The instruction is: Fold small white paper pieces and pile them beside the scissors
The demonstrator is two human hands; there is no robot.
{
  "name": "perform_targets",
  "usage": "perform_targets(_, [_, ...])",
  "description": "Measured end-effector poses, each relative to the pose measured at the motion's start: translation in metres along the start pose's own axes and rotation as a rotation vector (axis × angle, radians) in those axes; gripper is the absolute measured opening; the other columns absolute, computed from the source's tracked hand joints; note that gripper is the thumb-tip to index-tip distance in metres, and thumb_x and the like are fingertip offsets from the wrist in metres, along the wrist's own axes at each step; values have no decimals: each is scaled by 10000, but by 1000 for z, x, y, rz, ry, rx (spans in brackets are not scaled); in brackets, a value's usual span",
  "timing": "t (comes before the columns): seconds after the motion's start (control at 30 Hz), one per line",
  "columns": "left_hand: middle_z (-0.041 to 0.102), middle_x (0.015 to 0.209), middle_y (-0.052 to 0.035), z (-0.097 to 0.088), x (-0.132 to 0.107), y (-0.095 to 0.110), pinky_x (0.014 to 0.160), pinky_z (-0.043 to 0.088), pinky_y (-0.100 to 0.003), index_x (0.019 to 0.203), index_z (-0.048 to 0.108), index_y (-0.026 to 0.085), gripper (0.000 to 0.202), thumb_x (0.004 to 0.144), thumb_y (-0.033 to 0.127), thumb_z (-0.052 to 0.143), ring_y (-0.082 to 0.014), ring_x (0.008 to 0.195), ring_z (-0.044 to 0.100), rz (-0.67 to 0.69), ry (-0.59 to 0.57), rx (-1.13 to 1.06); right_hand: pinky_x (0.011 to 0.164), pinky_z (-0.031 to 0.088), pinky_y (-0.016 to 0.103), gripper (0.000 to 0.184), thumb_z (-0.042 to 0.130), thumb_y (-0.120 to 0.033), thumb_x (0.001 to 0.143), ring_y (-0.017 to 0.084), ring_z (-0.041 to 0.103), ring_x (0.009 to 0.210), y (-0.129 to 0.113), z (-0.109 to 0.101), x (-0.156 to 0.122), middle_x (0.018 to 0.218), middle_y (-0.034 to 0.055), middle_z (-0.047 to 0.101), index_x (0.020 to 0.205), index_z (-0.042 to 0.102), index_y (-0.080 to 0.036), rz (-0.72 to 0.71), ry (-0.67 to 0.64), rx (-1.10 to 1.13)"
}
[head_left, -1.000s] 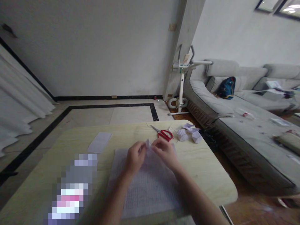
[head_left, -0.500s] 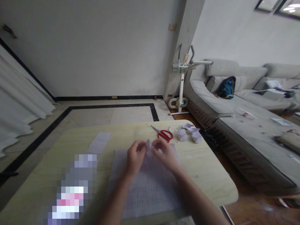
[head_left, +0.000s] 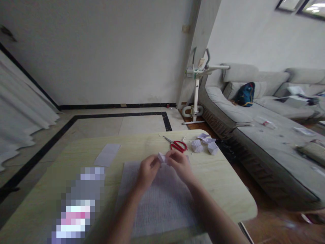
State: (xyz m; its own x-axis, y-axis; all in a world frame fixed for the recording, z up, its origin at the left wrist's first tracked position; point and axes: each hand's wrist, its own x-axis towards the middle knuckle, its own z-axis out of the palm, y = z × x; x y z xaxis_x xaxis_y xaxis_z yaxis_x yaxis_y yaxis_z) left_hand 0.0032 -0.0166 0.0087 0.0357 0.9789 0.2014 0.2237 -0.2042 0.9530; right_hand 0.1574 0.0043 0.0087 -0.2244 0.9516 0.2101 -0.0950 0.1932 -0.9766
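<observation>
L fingers (head_left: 152, 159) & R fingers (head_left: 175, 154) both pinching the small folded paper (head_left: 161, 157) btwn them, near far edge of the lg sheet (head_left: 162, 203) on your counter (head_left: 223, 189). If you squeeze too hard, prob crush/tear; uneven pull could skew folds. Scissors (head_left: 178, 146) close to your R, might get bumped.

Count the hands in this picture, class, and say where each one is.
2. The left hand grips the left side of the small folded paper; the right hand grips its right side. No other hand is in view.
</observation>
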Motion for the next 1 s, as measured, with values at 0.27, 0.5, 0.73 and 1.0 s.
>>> perform_targets(0.27, [640, 695, -7, -1, 0, 5, 585, 439, -212, 765, 648, 158, 208, 828, 323, 539, -128, 613, 573, 4, -65, -57, 580, 409, 254, 67, 610, -243, 742, 133, 501, 616, -4, -1, -1, 677, -9, 540, 751, 561, -197, 60, -25, 49])
perform_targets(0.5, [574, 612, 17, -4, 0, 7, 576, 420, -219, 708, 623, 162, 228, 837, 320, 521, -123, 583, 533, -21, -77, -119, 612, 415, 263, 83, 599, -269, 778, 143, 513, 660, -6, 1, -3, 720, 0, 542, 788, 557, -198, -6, -40, 19])
perform_targets(0.73, [542, 595, 12, -5, 0, 12, 559, 401, -220, 690, 596, 148, 243, 842, 316, 509, -117, 567, 504, -83, -119, -164, 676, 428, 279, 62, 554, -230, 819, 156, 529, 748, -13, 3, -8, 832, 27, 563, 863, 588, -204, -152, -12, -223])
perform_targets(1.0, [546, 600, 10, -6, 0, 14, 542, 385, -205, 751, 623, 134, 217, 817, 326, 549, -106, 564, 493, -130, -142, -211, 681, 433, 274, 125, 607, -246, 798, 151, 537, 769, -11, -3, -5, 868, 29, 564, 916, 598, -206, -102, -111, -120])
